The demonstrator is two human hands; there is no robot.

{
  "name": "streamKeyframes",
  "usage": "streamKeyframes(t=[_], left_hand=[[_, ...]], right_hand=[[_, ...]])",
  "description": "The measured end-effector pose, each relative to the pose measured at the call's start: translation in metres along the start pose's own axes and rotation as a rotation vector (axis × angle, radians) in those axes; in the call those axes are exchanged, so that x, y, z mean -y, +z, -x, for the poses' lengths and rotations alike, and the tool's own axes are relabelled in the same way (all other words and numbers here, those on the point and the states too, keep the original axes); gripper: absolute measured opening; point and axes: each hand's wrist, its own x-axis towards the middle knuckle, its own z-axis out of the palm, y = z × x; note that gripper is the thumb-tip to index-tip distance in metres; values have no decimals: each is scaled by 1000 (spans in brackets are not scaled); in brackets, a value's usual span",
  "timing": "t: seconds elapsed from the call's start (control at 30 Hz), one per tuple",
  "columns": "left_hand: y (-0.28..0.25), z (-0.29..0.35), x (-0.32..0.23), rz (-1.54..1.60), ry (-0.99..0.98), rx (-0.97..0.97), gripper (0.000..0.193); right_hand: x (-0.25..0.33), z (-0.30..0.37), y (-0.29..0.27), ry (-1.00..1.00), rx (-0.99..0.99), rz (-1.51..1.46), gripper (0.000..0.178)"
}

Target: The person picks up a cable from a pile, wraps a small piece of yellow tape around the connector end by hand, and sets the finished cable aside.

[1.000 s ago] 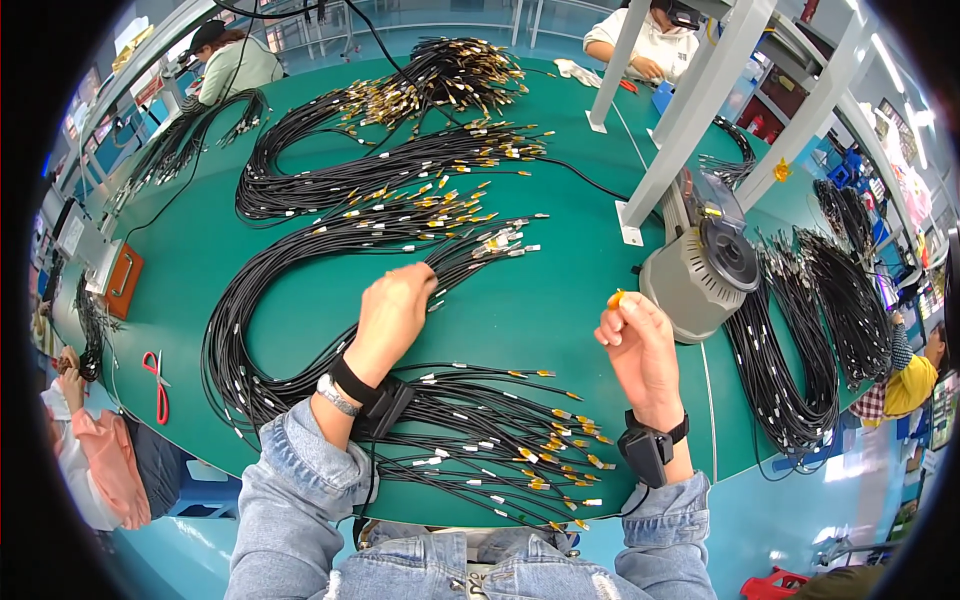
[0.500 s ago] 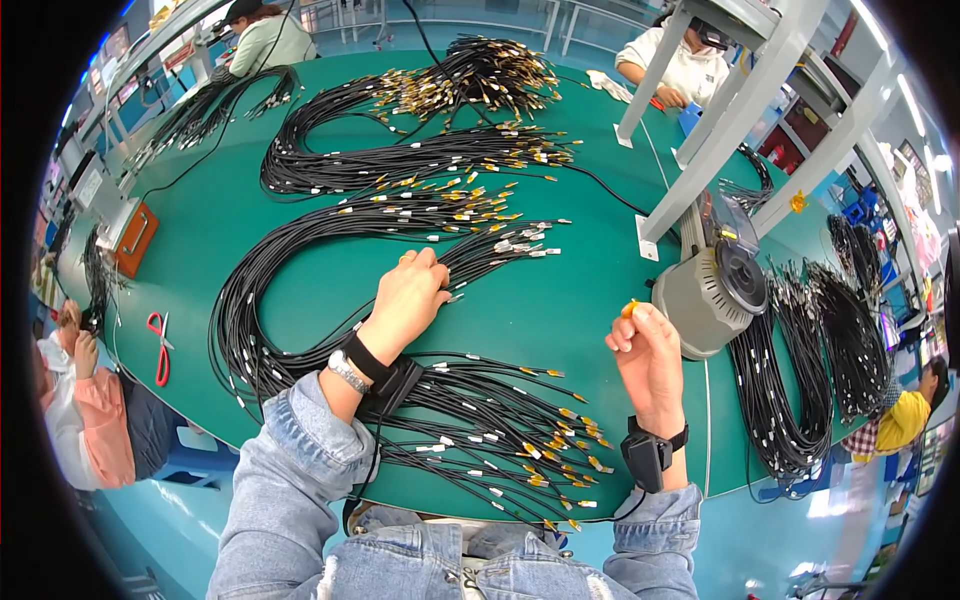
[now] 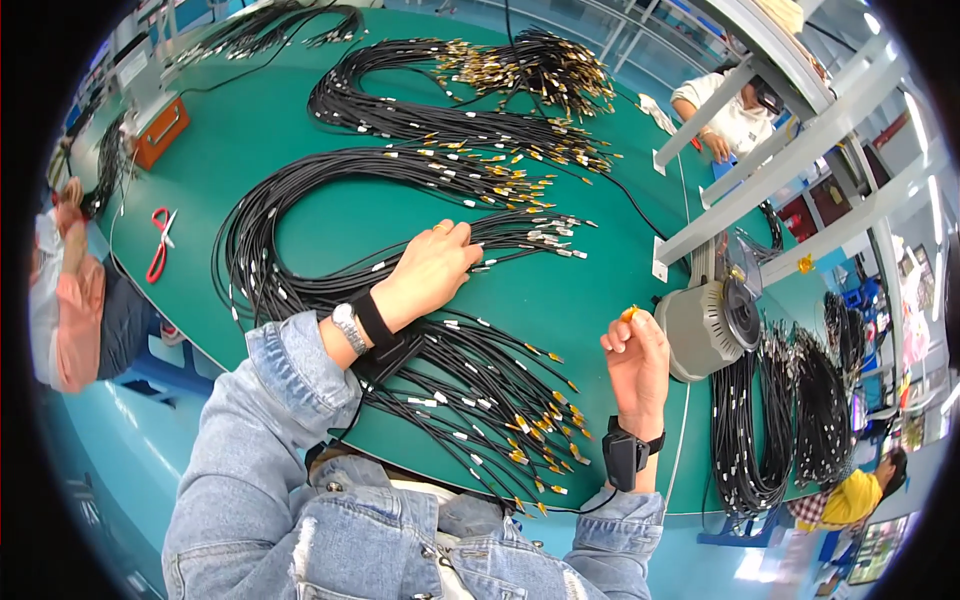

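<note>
My left hand (image 3: 430,272) lies over a bundle of thin black cables (image 3: 345,268), its fingers curled round some of them. White-tagged cable ends (image 3: 550,234) stick out to the right of those fingers. My right hand (image 3: 637,368) is raised beside a grey-green machine, thumb and fingers pinching a small orange-yellow piece (image 3: 629,313), too small to name exactly. Between my forearms, below the left hand, more loose black cables (image 3: 470,385) fan out, with white tags and yellow or gold tips.
The grey-green machine with a round black disc (image 3: 697,330) stands at right, under a grey metal frame (image 3: 765,215). More cable bundles (image 3: 460,120) lie farther back; others (image 3: 750,430) hang over the right edge. Red-handled scissors (image 3: 160,245) lie at left. Other people sit around the green table (image 3: 210,205).
The whole view has tilted and shifted as my head moved. Both hands keep nearly the same pose, the left on the cables and the right pinching the small orange-yellow piece.
</note>
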Motion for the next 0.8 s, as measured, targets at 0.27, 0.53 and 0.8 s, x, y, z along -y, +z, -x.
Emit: streamKeyframes(t=[0.27,0.53,0.8], left_hand=[[14,3,3,-114,17,-17,9],[20,0,11,-54,29,-14,8],[3,4,16,-41,99,49,10]], right_hand=[[-6,2,0,0,82,-3,11],[-8,-1,-1,1,102,26,12],[-15,-14,-14,52,166,8,12]])
